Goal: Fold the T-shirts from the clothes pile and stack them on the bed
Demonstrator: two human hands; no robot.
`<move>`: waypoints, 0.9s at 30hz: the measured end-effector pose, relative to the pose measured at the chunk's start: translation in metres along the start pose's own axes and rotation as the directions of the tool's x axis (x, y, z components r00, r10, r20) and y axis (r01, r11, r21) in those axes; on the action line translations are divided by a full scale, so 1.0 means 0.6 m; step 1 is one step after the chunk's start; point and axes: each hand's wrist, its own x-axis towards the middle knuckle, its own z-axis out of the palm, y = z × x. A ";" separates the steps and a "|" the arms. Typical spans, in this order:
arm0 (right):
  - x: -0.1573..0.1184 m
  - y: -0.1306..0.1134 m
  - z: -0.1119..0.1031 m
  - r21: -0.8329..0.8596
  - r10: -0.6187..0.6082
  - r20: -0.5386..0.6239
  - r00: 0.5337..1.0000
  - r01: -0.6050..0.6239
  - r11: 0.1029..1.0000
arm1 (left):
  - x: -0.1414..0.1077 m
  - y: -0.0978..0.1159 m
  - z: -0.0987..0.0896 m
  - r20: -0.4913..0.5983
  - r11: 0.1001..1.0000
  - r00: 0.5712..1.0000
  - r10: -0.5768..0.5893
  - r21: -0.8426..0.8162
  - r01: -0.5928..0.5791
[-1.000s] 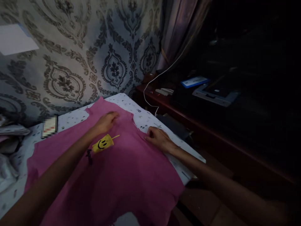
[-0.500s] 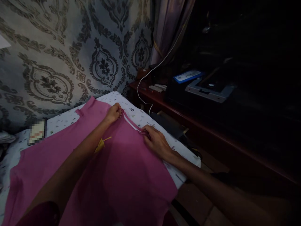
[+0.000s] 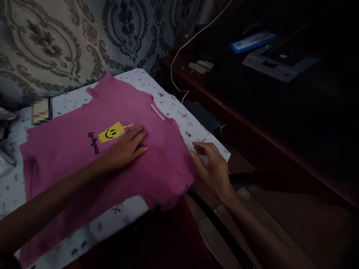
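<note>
A pink T-shirt (image 3: pixel 117 95) lies spread on a table with a white printed cover (image 3: pixel 131 80), its neckline towards the right. On its front are a yellow smiling cup print (image 3: pixel 111 132) and dark lettering. My left hand (image 3: pixel 127 147) rests flat on the shirt beside the cup print, fingers extended, partly covering the print's edge. Just off the shirt's right sleeve is my right hand (image 3: pixel 211 168), its fingers apart and somewhat blurred. Whether its fingertips touch the cloth I cannot tell. The near sleeve bunches at the table's front edge.
A blurred-out small item (image 3: pixel 41 110) lies at the table's left back. Patterned wallpaper or curtain (image 3: pixel 126 30) rises behind. To the right stands a dark red wooden surface (image 3: pixel 193 84) with a white cable (image 3: pixel 175 59), a blue-edged object (image 3: pixel 252 43) and a grey metal frame (image 3: pixel 269 67).
Both hands have let go of the neckline. My left hand moved down onto the shirt's front; my right moved right and nearer. The shirt lies flatter, showing the cup print, and the view has shifted.
</note>
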 end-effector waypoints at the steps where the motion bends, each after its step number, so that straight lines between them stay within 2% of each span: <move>1: -0.033 -0.006 -0.005 0.043 0.063 -0.070 0.996 -0.060 0.997 | -0.031 0.020 0.011 0.004 1.000 1.000 0.027 0.005 -0.027; 3: -0.095 -0.013 -0.006 0.157 0.238 -0.174 0.956 -0.211 0.965 | -0.090 0.056 0.034 -0.013 0.993 0.993 0.117 -0.001 -0.117; 4: -0.120 -0.013 -0.002 0.223 0.323 -0.181 0.929 -0.281 0.933 | -0.118 0.072 0.043 -0.023 0.984 0.984 0.177 -0.008 -0.178; 6: -0.157 -0.008 0.014 0.358 0.447 -0.078 0.891 -0.393 0.847 | -0.166 0.097 0.056 -0.027 0.953 0.953 0.301 -0.025 -0.302; 8: -0.173 -0.001 0.033 0.507 0.496 0.107 0.862 -0.477 0.718 | -0.201 0.114 0.059 -0.005 0.932 0.933 0.361 -0.035 -0.361; 10: -0.175 0.004 0.048 0.633 0.500 0.282 0.819 -0.550 0.545 | -0.219 0.128 0.055 0.005 0.934 0.934 0.357 -0.017 -0.356; 12: -0.173 0.005 0.052 0.698 0.493 0.375 0.785 -0.589 0.407 | -0.223 0.139 0.049 0.003 0.938 0.939 0.344 0.035 -0.344; 17: -0.173 -0.010 0.030 0.744 0.493 0.463 0.737 -0.625 0.236 | -0.213 0.164 0.060 -0.091 0.873 0.896 0.434 0.287 -0.394; 19: -0.173 -0.020 0.016 0.728 0.502 0.494 0.710 -0.654 0.209 | -0.209 0.173 0.071 -0.139 0.833 0.871 0.472 0.394 -0.389; 22: -0.169 -0.033 -0.002 0.697 0.527 0.493 0.692 -0.677 0.238 | -0.205 0.181 0.080 -0.205 0.794 0.834 0.512 0.485 -0.368; 25: -0.163 -0.037 -0.016 0.680 0.530 0.488 0.694 -0.683 0.268 | -0.203 0.182 0.070 -0.249 0.777 0.782 0.571 0.473 -0.416; 27: -0.161 -0.030 -0.021 0.662 0.530 0.480 0.699 -0.685 0.303 | -0.207 0.181 0.056 -0.223 0.774 0.770 0.597 0.414 -0.480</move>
